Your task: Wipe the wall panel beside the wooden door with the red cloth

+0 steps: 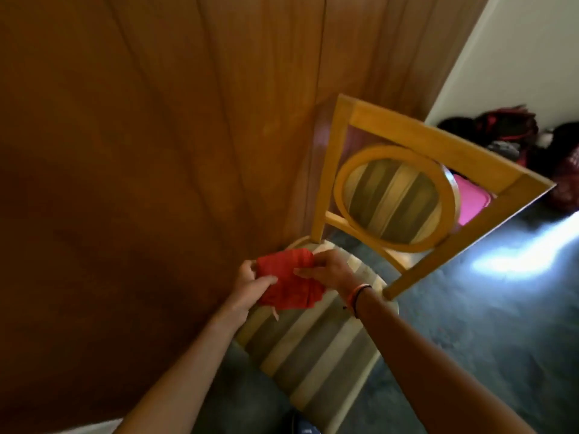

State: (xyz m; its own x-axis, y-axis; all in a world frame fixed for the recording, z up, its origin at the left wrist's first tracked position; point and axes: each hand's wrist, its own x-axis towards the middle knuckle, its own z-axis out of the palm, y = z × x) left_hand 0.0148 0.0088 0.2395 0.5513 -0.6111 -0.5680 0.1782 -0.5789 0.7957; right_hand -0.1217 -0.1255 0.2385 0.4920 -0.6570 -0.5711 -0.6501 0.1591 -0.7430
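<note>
The red cloth (289, 281) is bunched up just above the striped seat of a wooden chair (316, 349). My left hand (250, 285) pinches its left edge and my right hand (330, 270) grips its upper right side. A dark wooden surface with vertical grain (131, 170) fills the left and middle of the view, right beside the cloth; a vertical seam runs down it at the top. Whether this part is the door or the wall panel I cannot tell.
The chair's light wooden back (429, 142), with a round striped pad (394, 200), stands to the right of my hands. A white wall (517, 57) is at the far right, dark bags (507, 126) and a pink item (470, 198) beneath it on the dark carpet (488, 324).
</note>
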